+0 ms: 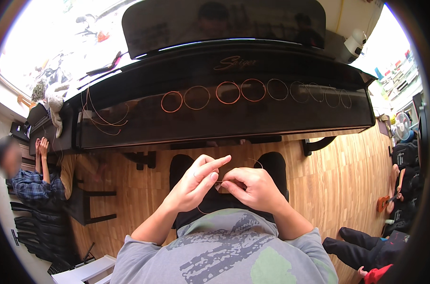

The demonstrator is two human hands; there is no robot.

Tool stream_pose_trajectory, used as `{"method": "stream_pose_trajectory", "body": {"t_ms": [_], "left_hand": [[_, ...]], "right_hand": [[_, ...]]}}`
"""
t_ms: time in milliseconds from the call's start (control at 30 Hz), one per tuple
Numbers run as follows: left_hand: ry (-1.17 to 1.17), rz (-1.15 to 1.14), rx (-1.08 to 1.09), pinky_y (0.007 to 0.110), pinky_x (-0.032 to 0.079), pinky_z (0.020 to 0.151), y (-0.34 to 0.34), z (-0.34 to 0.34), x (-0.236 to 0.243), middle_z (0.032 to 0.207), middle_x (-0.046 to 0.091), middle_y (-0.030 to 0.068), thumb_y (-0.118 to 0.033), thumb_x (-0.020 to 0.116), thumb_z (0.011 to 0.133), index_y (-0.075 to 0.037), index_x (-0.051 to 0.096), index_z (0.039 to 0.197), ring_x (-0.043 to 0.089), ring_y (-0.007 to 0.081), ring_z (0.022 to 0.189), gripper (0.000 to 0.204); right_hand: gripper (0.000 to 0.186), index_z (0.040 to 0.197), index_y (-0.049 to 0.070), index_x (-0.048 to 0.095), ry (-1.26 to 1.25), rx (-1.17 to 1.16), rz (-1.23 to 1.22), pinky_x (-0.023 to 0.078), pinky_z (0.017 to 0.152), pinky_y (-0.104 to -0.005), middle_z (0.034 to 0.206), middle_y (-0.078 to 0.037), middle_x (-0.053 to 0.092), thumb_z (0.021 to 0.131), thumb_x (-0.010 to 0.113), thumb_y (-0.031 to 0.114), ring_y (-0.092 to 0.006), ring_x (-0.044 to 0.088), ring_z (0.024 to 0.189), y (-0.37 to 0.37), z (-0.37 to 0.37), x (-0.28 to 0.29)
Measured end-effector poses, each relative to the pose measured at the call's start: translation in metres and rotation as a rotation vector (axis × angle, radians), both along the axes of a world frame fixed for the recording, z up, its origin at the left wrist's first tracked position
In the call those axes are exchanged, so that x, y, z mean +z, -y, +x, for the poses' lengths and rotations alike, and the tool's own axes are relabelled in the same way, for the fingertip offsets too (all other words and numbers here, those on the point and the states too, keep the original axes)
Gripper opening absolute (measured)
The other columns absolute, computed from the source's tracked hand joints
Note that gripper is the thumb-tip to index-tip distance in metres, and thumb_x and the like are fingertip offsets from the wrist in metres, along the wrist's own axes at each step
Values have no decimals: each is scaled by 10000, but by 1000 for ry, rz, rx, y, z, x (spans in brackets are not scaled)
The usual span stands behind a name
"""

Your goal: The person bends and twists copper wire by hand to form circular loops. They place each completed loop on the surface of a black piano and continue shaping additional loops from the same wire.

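Observation:
A thin copper-coloured string [258,162] runs between my two hands, above my lap. My left hand [192,183] has its forefinger stretched out and its thumb pressed in by the string, which bends out again below the wrist. With fingertips and thumb closed, my right hand [253,187] pinches the string close to the left one; its end curves up past the knuckles. A small pale piece shows under the fingertips, too hidden to name. Beyond the hands, several coiled strings, such as a copper ring [227,93] and a silvery ring [277,89], lie in a row on the black piano's lid [144,120].
Loose uncoiled strings [97,115] lie at the lid's left end. At the left sits a person in a plaid shirt [35,187], hands raised over a black surface. A black bench [94,208] stands nearby. Other people and a small orange ukulele [382,204] are at the right.

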State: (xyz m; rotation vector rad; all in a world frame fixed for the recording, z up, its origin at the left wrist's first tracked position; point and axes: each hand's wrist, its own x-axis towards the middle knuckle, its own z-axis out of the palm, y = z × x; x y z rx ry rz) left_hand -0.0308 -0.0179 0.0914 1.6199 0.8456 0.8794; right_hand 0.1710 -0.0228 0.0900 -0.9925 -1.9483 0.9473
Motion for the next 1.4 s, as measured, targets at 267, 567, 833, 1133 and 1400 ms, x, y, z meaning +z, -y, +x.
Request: {"method": "stream_pose_trajectory", "body": {"t_ms": [267, 567, 833, 1133, 1400], "left_hand": [[119, -256, 172, 158, 397, 414, -11, -6, -1, 870, 547, 29, 71, 553, 901, 20, 562, 1262, 520, 28, 591, 366], [67, -354, 153, 168, 461, 405, -17, -4, 2, 822, 666, 74, -2, 667, 859, 5, 606, 1054, 681, 117, 694, 204], [139, -422, 52, 171, 468, 432, -24, 7, 2, 863, 676, 62, -54, 651, 889, -15, 575, 1105, 686, 117, 711, 232], [106, -477, 17, 173, 460, 454, -19, 13, 6, 825, 694, 52, -154, 658, 908, -15, 647, 971, 687, 110, 685, 153], [92, -430, -3, 170, 430, 445, -20, 12, 4, 759, 691, 59, -89, 685, 874, 4, 685, 923, 626, 62, 589, 106]], "right_hand": [[86, 873, 65, 658, 208, -58, 126, 447, 727, -345, 783, -63, 626, 790, 672, 78, -240, 600, 741, -5, 16, -2], [142, 861, 120, 700, 297, -307, 467, 392, 784, -357, 848, -40, 527, 726, 742, 135, -217, 524, 824, -7, 24, 11], [227, 923, 109, 688, 331, -236, 489, 421, 678, -332, 728, -34, 545, 704, 743, 93, -195, 545, 702, -4, 25, 5], [227, 949, 7, 670, 6, -404, 491, 525, 672, -313, 860, -110, 664, 730, 728, -11, -243, 642, 752, -5, 18, 9], [267, 1160, 18, 486, -720, -542, 91, 523, 722, -224, 917, -105, 652, 913, 580, -23, -133, 652, 795, -26, 38, 1]]}}
